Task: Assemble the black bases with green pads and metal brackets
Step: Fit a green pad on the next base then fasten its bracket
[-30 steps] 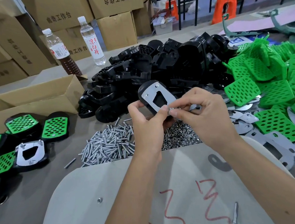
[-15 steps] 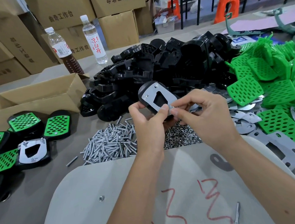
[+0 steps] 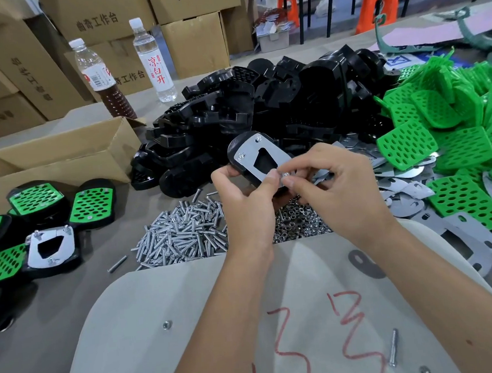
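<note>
My left hand [image 3: 246, 204] grips a black base [image 3: 235, 151] with a metal bracket [image 3: 258, 155] lying on its upturned side, held above the table. My right hand [image 3: 337, 190] pinches a small nut [image 3: 285, 176] at the bracket's near corner. Two screw ends show at the bracket's far corners. Below the hands lie a heap of screws [image 3: 183, 230] and a heap of nuts [image 3: 297, 223]. A pile of black bases [image 3: 261, 104] sits behind, green pads [image 3: 457, 138] on the right, and loose metal brackets [image 3: 466, 235] under them.
Finished pieces with green pads [image 3: 91, 202] lie at the left beside an open cardboard box [image 3: 49, 162]. Two bottles [image 3: 153, 60] stand behind it, with stacked cartons beyond. A grey board with red marks [image 3: 280, 317] lies near me, with a loose screw [image 3: 392, 347] on it.
Both hands with the base have stayed almost in place; the right fingers keep working at the nut on the bracket's near corner.
</note>
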A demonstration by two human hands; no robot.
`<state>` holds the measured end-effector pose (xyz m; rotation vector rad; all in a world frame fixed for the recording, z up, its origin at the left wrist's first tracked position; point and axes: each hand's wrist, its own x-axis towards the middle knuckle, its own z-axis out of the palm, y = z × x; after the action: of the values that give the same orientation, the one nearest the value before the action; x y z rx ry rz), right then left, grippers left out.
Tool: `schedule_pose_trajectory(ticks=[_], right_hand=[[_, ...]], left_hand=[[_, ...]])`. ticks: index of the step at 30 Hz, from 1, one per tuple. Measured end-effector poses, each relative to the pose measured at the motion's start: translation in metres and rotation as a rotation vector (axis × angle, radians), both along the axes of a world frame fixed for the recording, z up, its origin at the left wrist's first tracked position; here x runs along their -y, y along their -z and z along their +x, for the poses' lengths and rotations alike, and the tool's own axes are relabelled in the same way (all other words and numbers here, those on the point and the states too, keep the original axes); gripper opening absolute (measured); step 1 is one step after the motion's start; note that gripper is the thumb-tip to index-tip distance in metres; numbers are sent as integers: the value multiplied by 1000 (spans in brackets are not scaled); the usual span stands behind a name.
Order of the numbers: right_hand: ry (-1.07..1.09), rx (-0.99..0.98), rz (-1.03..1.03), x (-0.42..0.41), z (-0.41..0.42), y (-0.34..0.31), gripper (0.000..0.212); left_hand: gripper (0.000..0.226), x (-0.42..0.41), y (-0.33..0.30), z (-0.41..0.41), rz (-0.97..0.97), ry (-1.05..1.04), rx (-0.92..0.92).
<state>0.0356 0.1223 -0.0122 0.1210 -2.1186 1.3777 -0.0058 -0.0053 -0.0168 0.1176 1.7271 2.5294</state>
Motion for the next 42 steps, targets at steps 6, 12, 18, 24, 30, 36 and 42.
schedule_pose_trajectory(ticks=[6,12,18,24,30,36,42], right_hand=[[-58,-3,-82,0,1,0,18],[-140,39,-86,-7,-4,1,23],[-79,11,-119,-4,-4,4,20],[-29,43,-195,-7,-2,4,12],[-66,54,-131,-8,1,5,6],[-8,34,-41,-10,2,6,11],[30,7,-35,-11,0,6,30]], left_hand=[[36,1,0,-1,-57,-2,11],[36,2,-4,0,-31,21,56],[36,3,-4,2,-29,33,49],[34,3,-4,1,2,87,41],[35,1,-2,0,35,20,76],[36,2,-2,-2,71,12,98],[36,1,0,-3,113,-1,139]])
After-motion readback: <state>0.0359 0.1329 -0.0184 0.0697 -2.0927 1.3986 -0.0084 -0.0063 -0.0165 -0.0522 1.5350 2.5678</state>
